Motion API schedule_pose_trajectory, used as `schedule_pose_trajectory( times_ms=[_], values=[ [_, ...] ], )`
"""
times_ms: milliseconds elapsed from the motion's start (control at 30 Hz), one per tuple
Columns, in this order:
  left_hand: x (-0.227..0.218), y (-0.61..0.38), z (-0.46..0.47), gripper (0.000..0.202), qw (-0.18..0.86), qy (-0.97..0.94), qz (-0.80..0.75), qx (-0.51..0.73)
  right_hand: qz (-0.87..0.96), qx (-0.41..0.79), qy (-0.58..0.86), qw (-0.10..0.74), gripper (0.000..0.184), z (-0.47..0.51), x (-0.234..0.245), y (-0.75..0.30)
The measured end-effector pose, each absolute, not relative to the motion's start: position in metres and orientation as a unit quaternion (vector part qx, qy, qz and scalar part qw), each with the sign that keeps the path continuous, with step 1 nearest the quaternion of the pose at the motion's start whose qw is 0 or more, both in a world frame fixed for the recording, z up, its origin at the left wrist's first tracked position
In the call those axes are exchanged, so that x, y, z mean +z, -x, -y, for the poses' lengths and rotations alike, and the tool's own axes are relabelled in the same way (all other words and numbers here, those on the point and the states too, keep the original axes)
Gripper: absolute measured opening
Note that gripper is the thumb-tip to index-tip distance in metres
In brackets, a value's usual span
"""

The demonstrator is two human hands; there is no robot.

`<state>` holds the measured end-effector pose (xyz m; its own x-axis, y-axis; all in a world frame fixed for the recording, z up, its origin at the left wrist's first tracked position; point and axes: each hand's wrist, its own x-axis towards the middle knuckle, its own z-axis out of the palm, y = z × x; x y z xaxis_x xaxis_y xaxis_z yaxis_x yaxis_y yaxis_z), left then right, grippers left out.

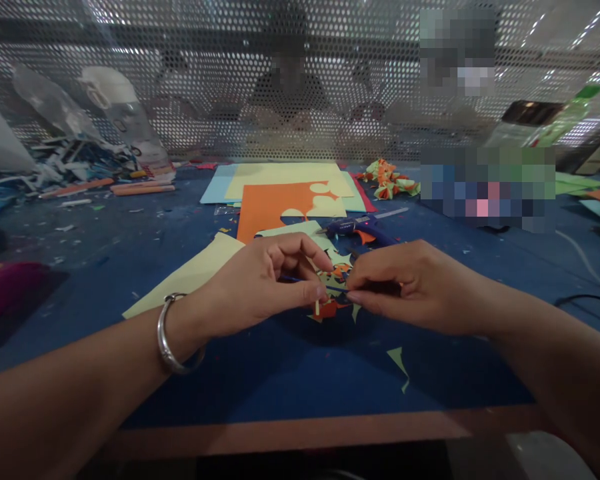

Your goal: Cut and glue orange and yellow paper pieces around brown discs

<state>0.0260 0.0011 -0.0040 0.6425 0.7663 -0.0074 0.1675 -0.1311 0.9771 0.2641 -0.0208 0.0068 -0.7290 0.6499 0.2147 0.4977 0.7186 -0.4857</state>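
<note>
A thin dark blue stick point(336, 289) runs between my two hands above the table. My left hand point(260, 277) has its fingers curled around the stick's left part, thumb and fingertips close together. A small pale strip point(317, 308) pokes down below those fingertips; whether it is attached to the stick I cannot tell. My right hand point(415, 287) pinches the stick's right end between thumb and forefinger. Under and behind the fingers lie orange and pale green paper scraps point(337, 270). Just beyond is a blue glue gun point(350, 227), partly hidden by my right hand.
Behind my hands lie an orange sheet with rounded cut-outs point(263, 203) and stacked yellow paper point(285, 175). Crumpled paper pieces point(387, 179) sit near the perforated metal screen point(205, 100). A bottle point(125, 113) stands left; a purple item point(10, 287) lies nearer.
</note>
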Motion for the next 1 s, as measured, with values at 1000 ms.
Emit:
schedule_pose_trajectory(
  times_ms=[1000],
  values=[
    [-0.0018, -0.0287, 0.0041, 0.030, 0.588, -0.696, -0.318, 0.261, 0.916, 0.192, 0.303, 0.179, 0.014, 0.0250, 0.0092, -0.2620]
  ],
)
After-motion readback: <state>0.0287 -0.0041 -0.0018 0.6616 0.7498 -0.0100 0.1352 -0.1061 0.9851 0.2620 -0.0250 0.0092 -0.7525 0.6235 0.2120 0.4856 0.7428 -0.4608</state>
